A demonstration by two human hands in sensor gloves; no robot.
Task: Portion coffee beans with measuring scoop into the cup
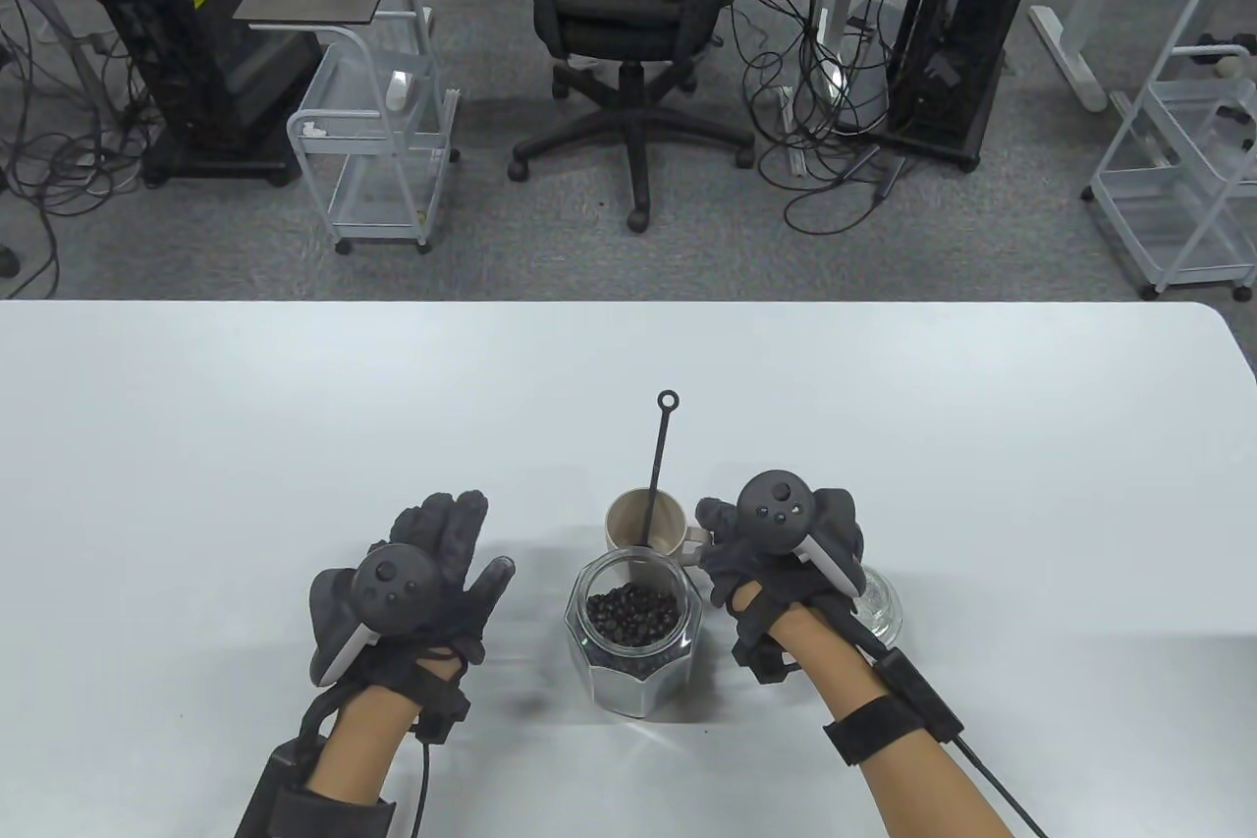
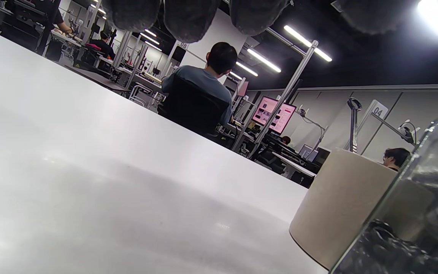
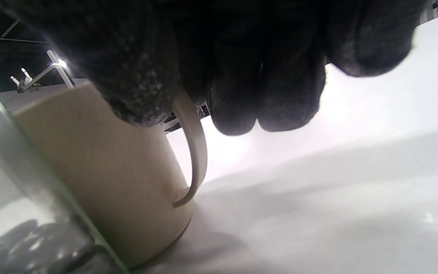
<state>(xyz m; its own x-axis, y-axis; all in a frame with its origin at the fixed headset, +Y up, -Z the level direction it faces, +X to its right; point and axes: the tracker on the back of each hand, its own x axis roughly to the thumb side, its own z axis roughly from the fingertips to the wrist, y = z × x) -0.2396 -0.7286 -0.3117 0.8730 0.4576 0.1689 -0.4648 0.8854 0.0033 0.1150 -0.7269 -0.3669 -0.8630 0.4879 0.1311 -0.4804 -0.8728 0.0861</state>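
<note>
A beige cup (image 1: pixel 636 524) stands on the white table (image 1: pixel 196 445), just behind an open glass jar (image 1: pixel 633 637) of coffee beans (image 1: pixel 633 615). The black measuring scoop (image 1: pixel 656 474) stands in the cup, its long handle with a ring end leaning away from me. My right hand (image 1: pixel 725 533) grips the cup's handle (image 3: pixel 195 144); in the right wrist view its fingers (image 3: pixel 264 95) curl round it. My left hand (image 1: pixel 457 548) lies flat with straight fingers left of the jar and holds nothing. The left wrist view shows the cup (image 2: pixel 340 205), the scoop handle (image 2: pixel 353 125) and the jar (image 2: pixel 424 213).
A glass lid (image 1: pixel 881 604) lies on the table just right of my right hand. Beyond the table's far edge are an office chair (image 1: pixel 628 23), wire carts and computer towers on the floor. A person (image 2: pixel 200 91) sits at a desk in the background.
</note>
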